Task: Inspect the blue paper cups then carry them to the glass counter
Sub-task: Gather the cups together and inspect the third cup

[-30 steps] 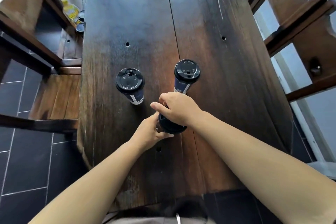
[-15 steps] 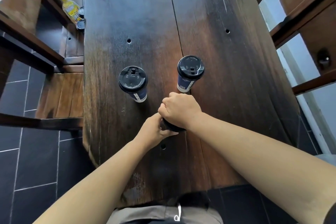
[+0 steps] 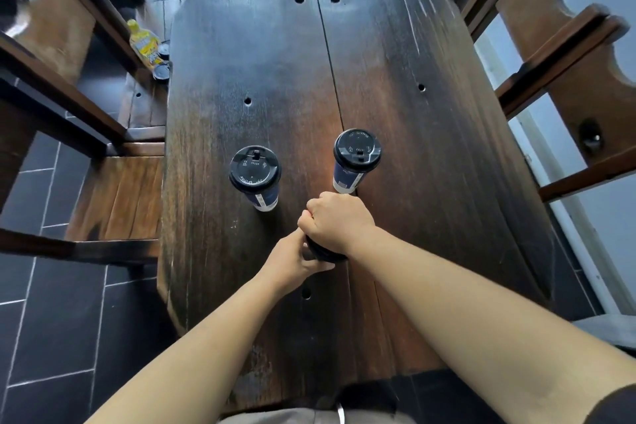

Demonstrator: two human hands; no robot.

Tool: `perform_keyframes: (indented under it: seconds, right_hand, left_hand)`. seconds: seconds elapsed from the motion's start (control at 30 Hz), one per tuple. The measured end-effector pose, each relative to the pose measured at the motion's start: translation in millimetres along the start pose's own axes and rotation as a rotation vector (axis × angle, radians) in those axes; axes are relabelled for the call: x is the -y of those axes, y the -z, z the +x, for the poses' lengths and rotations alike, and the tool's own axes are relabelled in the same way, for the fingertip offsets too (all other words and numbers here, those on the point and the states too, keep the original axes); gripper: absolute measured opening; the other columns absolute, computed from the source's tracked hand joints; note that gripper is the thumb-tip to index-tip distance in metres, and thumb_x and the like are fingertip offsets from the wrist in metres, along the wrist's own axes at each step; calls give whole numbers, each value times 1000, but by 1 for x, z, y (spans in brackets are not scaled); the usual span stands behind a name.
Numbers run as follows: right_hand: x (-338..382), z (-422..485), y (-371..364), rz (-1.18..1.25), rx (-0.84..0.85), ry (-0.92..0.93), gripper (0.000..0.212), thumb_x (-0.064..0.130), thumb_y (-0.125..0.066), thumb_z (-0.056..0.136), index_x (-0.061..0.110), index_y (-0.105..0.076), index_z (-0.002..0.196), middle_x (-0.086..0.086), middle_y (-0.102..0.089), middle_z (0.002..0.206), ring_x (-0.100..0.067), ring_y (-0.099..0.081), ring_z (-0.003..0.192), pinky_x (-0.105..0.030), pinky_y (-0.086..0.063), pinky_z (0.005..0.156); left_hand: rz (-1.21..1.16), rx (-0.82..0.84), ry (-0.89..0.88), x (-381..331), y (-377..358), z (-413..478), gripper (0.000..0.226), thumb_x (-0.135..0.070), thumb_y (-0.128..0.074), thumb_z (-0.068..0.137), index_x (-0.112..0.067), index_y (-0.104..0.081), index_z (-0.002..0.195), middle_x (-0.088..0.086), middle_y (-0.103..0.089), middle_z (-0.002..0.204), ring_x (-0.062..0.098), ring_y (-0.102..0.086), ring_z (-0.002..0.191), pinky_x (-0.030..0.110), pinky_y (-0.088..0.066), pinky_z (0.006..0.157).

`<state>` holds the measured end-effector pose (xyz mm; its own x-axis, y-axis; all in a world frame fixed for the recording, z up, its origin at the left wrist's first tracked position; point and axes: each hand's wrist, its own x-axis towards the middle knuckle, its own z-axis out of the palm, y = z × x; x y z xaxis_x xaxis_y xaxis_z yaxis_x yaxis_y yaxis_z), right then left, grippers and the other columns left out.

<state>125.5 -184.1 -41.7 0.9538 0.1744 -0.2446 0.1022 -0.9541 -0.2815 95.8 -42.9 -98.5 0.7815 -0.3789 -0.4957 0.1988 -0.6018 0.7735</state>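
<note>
Two blue paper cups with black lids stand upright on the dark wooden table (image 3: pixel 395 79): one at the left (image 3: pixel 255 171), one at the right (image 3: pixel 356 155). A third cup (image 3: pixel 321 253) sits nearest me, almost wholly hidden; only its black lid rim shows. My right hand (image 3: pixel 339 222) is closed over its top. My left hand (image 3: pixel 297 256) grips its side from the left. Both hands touch each other over this cup. The glass counter is not in view.
A wooden bench (image 3: pixel 117 196) runs along the table's left side, with a yellow bottle (image 3: pixel 146 43) and dark cans (image 3: pixel 161 72) further back. Wooden chair frames (image 3: pixel 564 55) stand at the right. Dark floor tiles (image 3: pixel 51 320) lie at the lower left.
Both hands have stayed on the near cup, with my right hand covering more of its lid than a second ago. The view has shifted slightly. The other two cups have not moved.
</note>
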Motion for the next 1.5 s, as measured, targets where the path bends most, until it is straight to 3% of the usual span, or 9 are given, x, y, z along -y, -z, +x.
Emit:
perform_keyframes:
  seconds: [0.1,0.27,0.47,0.6,0.77,0.97,1.17,1.37,1.5]
  right_hand:
    - [2,-2,3,31,7,-33,42,48,-41,98,13,-65,95,-8,-68,98,-32,-66,89,-36,-41,69]
    - [7,-14,28,92,-87,-61,46,58,-46,96,18,-70,94,-5,-76,97,-30,-69,91,-40,-55,77]
    - [14,-32,77,565,-33,-55,48,59,-48,96,18,-72,91,-1,-75,91,-19,-70,90,-46,-55,88]
    - [26,-40,106,838,63,35,69,72,-46,81,20,-73,117,4,-77,113,-10,-70,110,-30,-52,98]
    - [43,-35,132,948,10,143,57,50,-58,88,13,-66,130,1,-74,122,-8,-68,115,-12,-50,94]
    - [63,-23,159,1041,-87,110,42,56,-60,84,22,-74,104,5,-77,99,2,-69,88,-22,-55,83]
    - [68,-18,164,1019,-86,76,71,78,-58,75,12,-75,94,-15,-79,93,-17,-70,80,-57,-57,87]
    - [67,-22,167,1008,-80,76,74,77,-58,75,7,-74,94,-21,-76,95,-17,-67,81,-56,-56,87]
    - [66,-25,167,1043,-88,59,64,72,-63,81,11,-74,96,-13,-77,88,-10,-67,79,-43,-55,77]
  left_hand:
    - [-9,19,5,-2,5,-5,62,-23,-91,75,-31,-58,126,-9,-75,108,11,-70,104,25,-57,89]
    - [-17,63,-64,-18,22,-26,59,-20,-89,74,-54,-55,108,-29,-74,98,-15,-64,96,4,-45,76]
    - [-192,71,-151,-45,51,-70,58,-37,-84,77,-37,-57,129,-11,-74,123,6,-69,115,29,-55,100]
    - [-305,41,-165,-64,66,-100,66,-54,-80,78,-36,-52,135,-8,-72,129,11,-69,121,38,-56,104]
    - [-387,-101,-212,-93,85,-121,80,-75,-76,70,-30,-57,133,-8,-73,128,11,-68,121,43,-54,106]
    - [-463,-189,-267,-118,105,-133,72,-69,-74,74,-22,-63,127,-1,-76,123,16,-73,115,39,-58,100]
    - [-501,-232,-263,-124,108,-135,60,-59,-69,79,-18,-66,122,2,-78,118,17,-75,111,43,-59,100]
    - [-509,-220,-265,-124,104,-133,57,-58,-68,81,-20,-66,124,-1,-78,119,15,-74,112,34,-59,97]
    - [-494,-218,-265,-125,104,-133,56,-58,-67,82,-23,-66,125,-3,-77,120,14,-73,113,37,-57,99]
